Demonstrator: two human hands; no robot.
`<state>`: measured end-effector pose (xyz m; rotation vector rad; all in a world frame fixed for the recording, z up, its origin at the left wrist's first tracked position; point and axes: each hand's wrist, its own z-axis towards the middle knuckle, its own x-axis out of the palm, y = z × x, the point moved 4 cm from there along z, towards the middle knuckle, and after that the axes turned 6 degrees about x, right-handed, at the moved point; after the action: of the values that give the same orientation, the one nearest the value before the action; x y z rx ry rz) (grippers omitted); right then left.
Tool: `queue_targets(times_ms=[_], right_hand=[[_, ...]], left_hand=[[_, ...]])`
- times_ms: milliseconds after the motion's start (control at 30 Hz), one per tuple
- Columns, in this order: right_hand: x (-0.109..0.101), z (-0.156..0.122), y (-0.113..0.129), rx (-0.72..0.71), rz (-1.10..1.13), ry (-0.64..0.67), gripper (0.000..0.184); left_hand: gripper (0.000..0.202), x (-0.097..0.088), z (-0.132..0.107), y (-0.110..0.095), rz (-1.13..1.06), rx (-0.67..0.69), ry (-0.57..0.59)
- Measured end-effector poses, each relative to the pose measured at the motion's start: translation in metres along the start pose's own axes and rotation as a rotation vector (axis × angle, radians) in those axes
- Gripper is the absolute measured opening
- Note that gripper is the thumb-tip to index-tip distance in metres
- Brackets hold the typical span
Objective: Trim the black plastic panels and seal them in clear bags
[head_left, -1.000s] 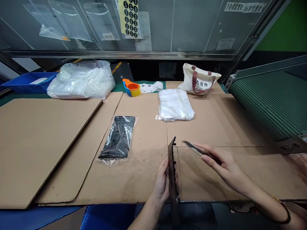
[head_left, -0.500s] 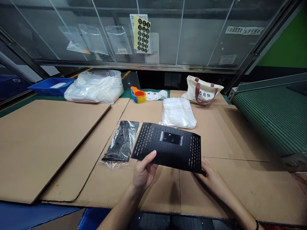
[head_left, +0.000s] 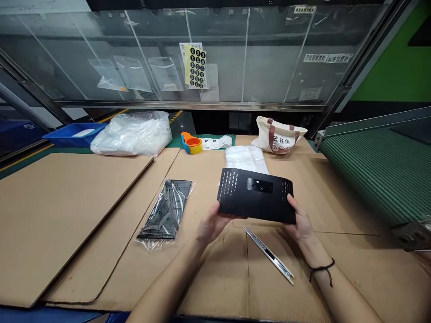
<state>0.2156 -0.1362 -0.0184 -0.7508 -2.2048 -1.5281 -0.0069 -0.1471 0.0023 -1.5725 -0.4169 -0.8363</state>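
Both my hands hold up a flat black plastic panel (head_left: 256, 196) with rows of slots and a rectangular recess, above the cardboard-covered bench (head_left: 215, 269). My left hand (head_left: 210, 225) grips its lower left edge, my right hand (head_left: 299, 220) its lower right corner. Below the panel a slim metal utility knife (head_left: 269, 255) lies on the cardboard. To the left lies a second black panel sealed in a clear bag (head_left: 166, 209).
A stack of clear bags (head_left: 245, 158) lies behind the panel, a canvas tote (head_left: 279, 140) further back. An orange tape dispenser (head_left: 191, 143), label strip (head_left: 217, 142), big bag of white material (head_left: 131, 133) and blue tray (head_left: 74, 134) line the back. Green conveyor (head_left: 377, 175) runs at right.
The panel went from edge-on in my left hand to flat, held by both hands and lifted further away. The knife left my right hand and now lies on the cardboard.
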Motion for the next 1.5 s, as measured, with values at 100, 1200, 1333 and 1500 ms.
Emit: queue_targets(times_ms=[100, 1200, 1333, 1500], right_hand=[[-0.015, 0.005, -0.005, 0.041, -0.009, -0.001, 0.037], [-0.02, -0.001, -0.02, -0.003, -0.398, 0.184, 0.085], [-0.008, -0.005, -0.021, -0.03, -0.386, 0.201, 0.079], [-0.007, -0.001, -0.017, -0.207, -0.56, 0.121, 0.058]], left_hand=[[0.044, -0.021, 0.003, -0.001, 0.031, -0.015, -0.039], [0.042, -0.034, 0.006, 0.003, 0.305, 0.208, -0.432], [0.036, -0.043, 0.006, -0.003, 0.419, 0.29, -0.456], [0.03, -0.045, 0.003, -0.012, 0.604, 0.391, -0.474]])
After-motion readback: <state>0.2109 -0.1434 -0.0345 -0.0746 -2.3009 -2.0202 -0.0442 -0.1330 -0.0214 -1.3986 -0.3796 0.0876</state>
